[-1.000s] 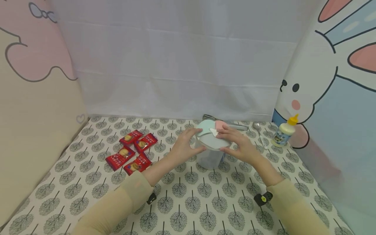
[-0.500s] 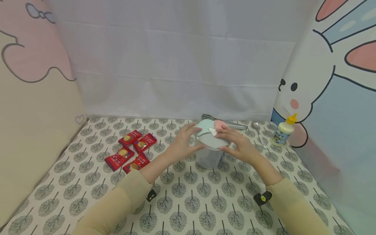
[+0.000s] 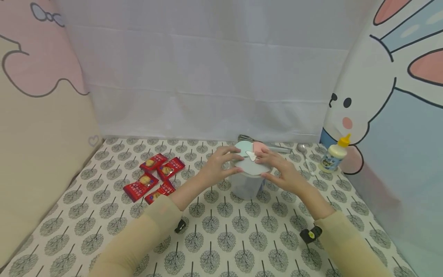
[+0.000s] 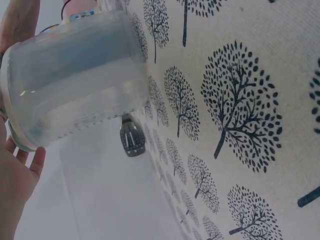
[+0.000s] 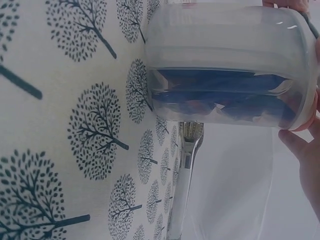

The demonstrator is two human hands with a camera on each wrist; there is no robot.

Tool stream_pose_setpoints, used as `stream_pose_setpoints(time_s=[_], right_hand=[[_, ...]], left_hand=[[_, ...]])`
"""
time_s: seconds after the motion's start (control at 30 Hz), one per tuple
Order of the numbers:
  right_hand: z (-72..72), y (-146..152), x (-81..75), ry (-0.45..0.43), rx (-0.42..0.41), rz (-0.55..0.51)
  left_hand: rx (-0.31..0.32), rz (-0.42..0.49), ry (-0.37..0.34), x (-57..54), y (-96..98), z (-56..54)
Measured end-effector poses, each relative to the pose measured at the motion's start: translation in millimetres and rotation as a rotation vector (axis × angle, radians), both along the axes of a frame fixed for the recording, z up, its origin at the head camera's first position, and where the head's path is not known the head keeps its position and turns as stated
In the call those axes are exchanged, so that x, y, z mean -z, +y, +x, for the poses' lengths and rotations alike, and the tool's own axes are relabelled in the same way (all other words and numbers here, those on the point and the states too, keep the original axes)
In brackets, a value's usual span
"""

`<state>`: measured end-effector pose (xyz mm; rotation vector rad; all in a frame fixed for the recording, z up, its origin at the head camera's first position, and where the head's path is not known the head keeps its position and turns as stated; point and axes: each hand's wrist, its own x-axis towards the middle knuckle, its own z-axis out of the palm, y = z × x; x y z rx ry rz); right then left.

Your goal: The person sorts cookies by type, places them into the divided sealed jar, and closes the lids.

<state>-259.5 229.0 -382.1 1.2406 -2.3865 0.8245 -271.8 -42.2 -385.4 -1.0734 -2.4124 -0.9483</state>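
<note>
A clear plastic canister [image 3: 246, 187] stands upright on the table, capped by a round lid [image 3: 250, 167] in pale grey, mint and pink with a small white butterfly-shaped piece. My left hand [image 3: 217, 166] grips the lid's left side, its fingers over the top and thumb at the near rim. From the right, my right hand [image 3: 285, 173] holds the opposite side, fingertips beside the white piece. In the right wrist view something dark blue [image 5: 225, 92] shows through the canister wall; its kind is unclear. The left wrist view shows fingertips [image 4: 38, 159] at the lid's rim.
Several red snack packets [image 3: 141, 187] lie left of the canister. Behind it are metal tongs [image 3: 278, 149]. To the right are a spoon [image 3: 306, 159] and a bottle with a yellow nozzle [image 3: 332, 157]. Curtains with cartoon figures enclose the table's back and sides.
My left hand's fingers have shifted right and farther over the lid, covering more of its mint part. My right hand has barely moved. The canister stays in place.
</note>
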Motion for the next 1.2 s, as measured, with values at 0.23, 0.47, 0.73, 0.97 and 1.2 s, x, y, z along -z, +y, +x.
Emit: stream_pose_setpoints(time_s=[0.23, 0.47, 0.73, 0.97, 1.2], right_hand=[[-2.4, -3.0, -4.0, 0.037, 0.02, -0.035], [-4.8, -2.1, -0.5, -0.004, 0.037, -0.051], [-4.0, 3.4, 4.6, 0.082, -0.024, -0.051], [-7.2, 4.8, 4.8, 0.055, -0.012, -0.052], [-3.8, 2.4, 5.6, 0.004, 0.067, -0.036]], left_hand=[[-0.006, 0.029, -0.015, -1.3, 2.6, -3.5], [-0.03, 0.043, -0.067, -7.6, 2.2, -6.9], [-0.04, 0.106, -0.136, -16.3, 6.4, -12.7], [-0.011, 0.107, -0.184, -14.7, 1.0, -12.8], [0.015, 0.031, -0.258, -16.9, -23.5, 6.1]])
